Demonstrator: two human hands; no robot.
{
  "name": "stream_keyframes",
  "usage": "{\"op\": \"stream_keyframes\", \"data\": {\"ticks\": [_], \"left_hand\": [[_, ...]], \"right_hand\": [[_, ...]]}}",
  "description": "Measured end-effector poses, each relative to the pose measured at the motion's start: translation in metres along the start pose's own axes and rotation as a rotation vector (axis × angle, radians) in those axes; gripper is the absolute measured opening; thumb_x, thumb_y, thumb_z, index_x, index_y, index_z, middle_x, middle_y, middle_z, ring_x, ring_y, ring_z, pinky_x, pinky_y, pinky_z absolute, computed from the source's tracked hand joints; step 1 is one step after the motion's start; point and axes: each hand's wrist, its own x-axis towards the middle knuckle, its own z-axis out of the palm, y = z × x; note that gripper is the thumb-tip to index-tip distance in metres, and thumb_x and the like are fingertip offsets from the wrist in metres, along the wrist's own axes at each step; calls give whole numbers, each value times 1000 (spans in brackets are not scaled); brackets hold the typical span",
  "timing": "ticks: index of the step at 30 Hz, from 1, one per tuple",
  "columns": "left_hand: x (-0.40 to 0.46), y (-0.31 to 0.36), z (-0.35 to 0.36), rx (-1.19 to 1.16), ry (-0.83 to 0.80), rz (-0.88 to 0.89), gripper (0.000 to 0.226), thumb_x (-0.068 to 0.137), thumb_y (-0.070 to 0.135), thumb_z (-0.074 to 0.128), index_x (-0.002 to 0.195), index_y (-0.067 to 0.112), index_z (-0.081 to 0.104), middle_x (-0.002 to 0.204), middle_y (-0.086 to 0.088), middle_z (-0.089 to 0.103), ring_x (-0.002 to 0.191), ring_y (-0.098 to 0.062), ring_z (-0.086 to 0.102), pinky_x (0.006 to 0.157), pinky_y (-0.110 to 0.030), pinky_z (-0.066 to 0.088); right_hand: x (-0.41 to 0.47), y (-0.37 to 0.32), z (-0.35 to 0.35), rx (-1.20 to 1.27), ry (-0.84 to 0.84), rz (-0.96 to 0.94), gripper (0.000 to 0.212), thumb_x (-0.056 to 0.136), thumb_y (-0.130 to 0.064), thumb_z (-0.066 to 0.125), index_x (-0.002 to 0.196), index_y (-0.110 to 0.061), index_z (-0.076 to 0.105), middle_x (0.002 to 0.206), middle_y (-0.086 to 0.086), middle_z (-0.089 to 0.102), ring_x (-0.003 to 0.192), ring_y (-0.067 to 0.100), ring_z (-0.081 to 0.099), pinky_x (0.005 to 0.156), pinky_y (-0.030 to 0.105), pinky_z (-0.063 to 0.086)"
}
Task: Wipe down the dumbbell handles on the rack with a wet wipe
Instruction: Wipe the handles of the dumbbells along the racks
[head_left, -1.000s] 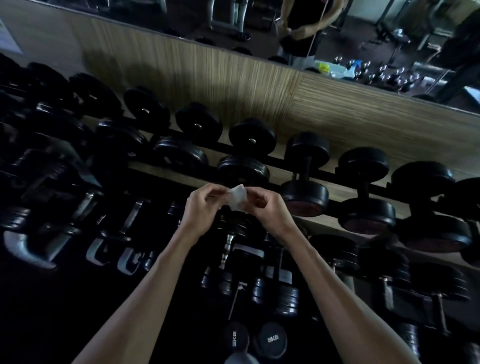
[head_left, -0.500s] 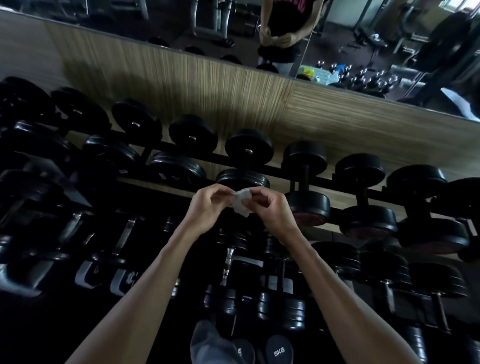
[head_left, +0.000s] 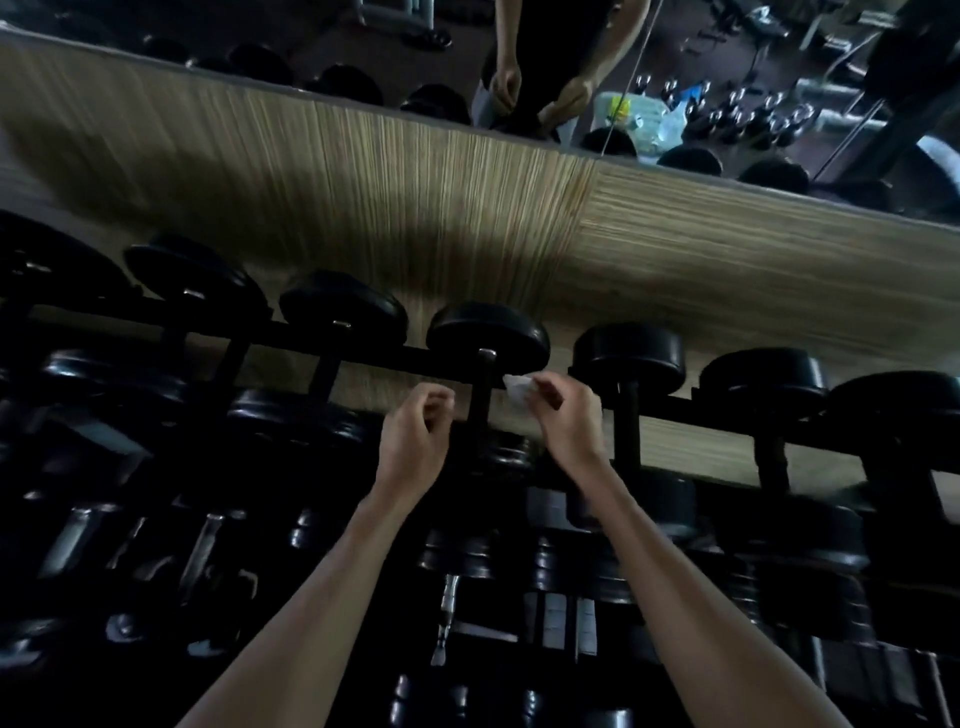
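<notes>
Since your right hand (head_left: 563, 415) only pinches the small wet wipe (head_left: 517, 387) while your left hand (head_left: 415, 428) curls empty, it could slip off the dumbbell handle (head_left: 482, 400) mid-wipe.

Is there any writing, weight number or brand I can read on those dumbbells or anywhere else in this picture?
None can be read.
Pale label strips on the black lower-rack dumbbells: too blurred and dark.
Yellow patch on the clear bottle in the wall mirror: too small to make out.
Small white wet wipe pinched in the right hand: no print visible.
</notes>
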Motion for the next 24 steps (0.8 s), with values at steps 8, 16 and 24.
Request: {"op": "stream_keyframes", "data": {"ticks": [8, 16, 24], "left_hand": [[25, -30, 31, 158, 49, 126, 31, 105, 30, 42, 113, 13, 66, 109, 4, 67, 100, -8, 59, 88, -27, 45], [22, -38, 27, -4, -39, 153, 38, 105, 37, 40, 114, 11, 67, 107, 5, 66, 101, -9, 64, 86, -28, 52], [19, -41, 32, 10, -17, 125, 42, 104, 41, 40, 116, 11, 69, 109, 6, 69, 103, -7, 65, 84, -29, 55]], "right_hand": [[50, 37, 39, -73, -26, 13, 18, 99, -15, 59, 109, -7, 71, 91, -10, 68, 78, -20, 59, 67, 2, 43], [59, 58, 52, 60, -174, 100, 13, 93, -15, 69, 99, -7, 76, 92, 1, 76, 84, 1, 70, 74, 13, 50], [62, 69, 37, 110, -189, 170, 8, 90, -10, 70, 96, -12, 75, 88, -9, 72, 80, -6, 65, 75, 17, 48]]}}
